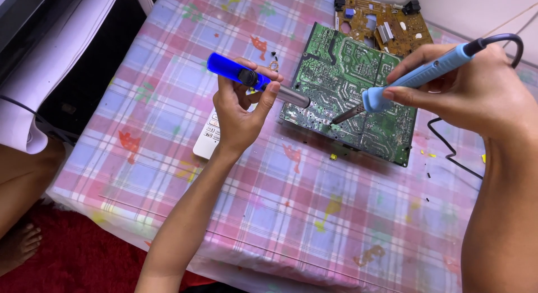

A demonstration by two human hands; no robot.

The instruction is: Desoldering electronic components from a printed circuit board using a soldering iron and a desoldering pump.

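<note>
Soldering iron (417,74) tip on green board (358,97)

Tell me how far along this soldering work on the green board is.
Done: the green circuit board lies solder side up on the checked tablecloth, with small bits scattered around it. In hand: the right hand holds the blue soldering iron tip on the board, and the left hand aims a blue desoldering pump beside it. Left: the brown board behind lies untouched.
</note>
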